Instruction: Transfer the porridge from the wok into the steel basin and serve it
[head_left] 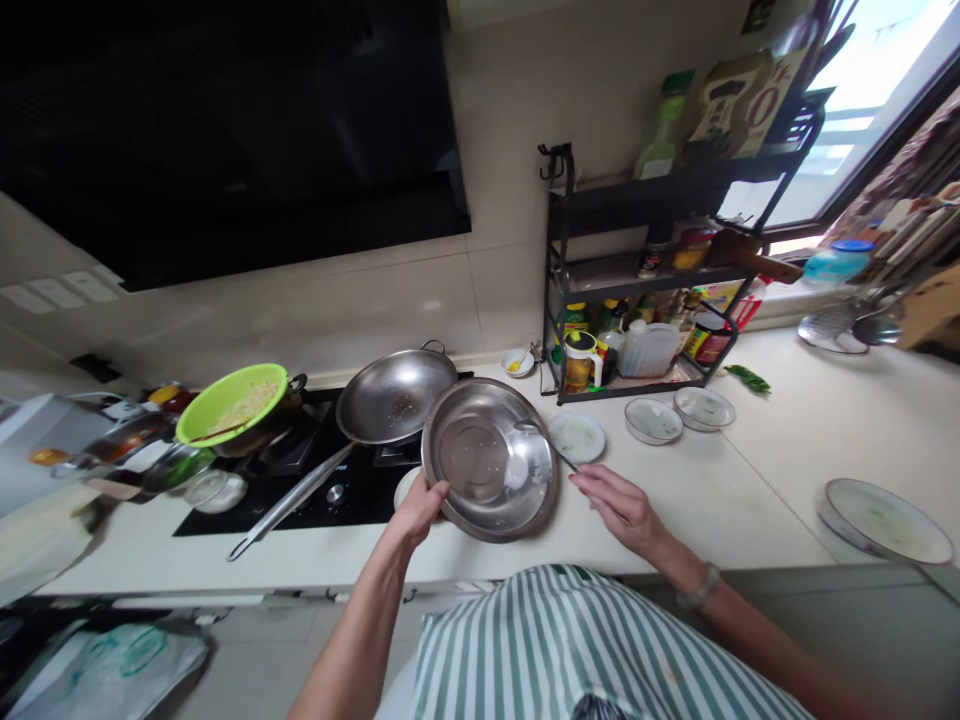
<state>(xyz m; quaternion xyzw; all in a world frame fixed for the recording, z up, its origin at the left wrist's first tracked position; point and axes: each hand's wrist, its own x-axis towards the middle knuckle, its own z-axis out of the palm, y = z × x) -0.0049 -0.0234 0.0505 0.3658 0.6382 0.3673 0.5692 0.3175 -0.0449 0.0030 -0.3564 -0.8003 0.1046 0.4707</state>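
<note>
My left hand [420, 510] grips the rim of a wide stainless steel bowl [469, 455] on its left side, thumb over the edge. The bowl is tipped and holds a little pale liquid or residue. In my right hand [619, 508] is the thin handle of a spoon [566, 463], its head inside the bowl near the right wall. A shallow dish [592, 440] with cloudy liquid and green bits sits just beyond the bowl's right rim. A white round thing [406, 487] is partly hidden behind the bowl and my left hand.
A steel wok [396, 395] stands on the black gas stove [315, 510], handle pointing towards me. To its left is a green basin [232, 400] of pale shreds. More filled dishes [654, 420] stand right, before a black spice rack [637, 385]. A larger bowl [885, 520] is at far right.
</note>
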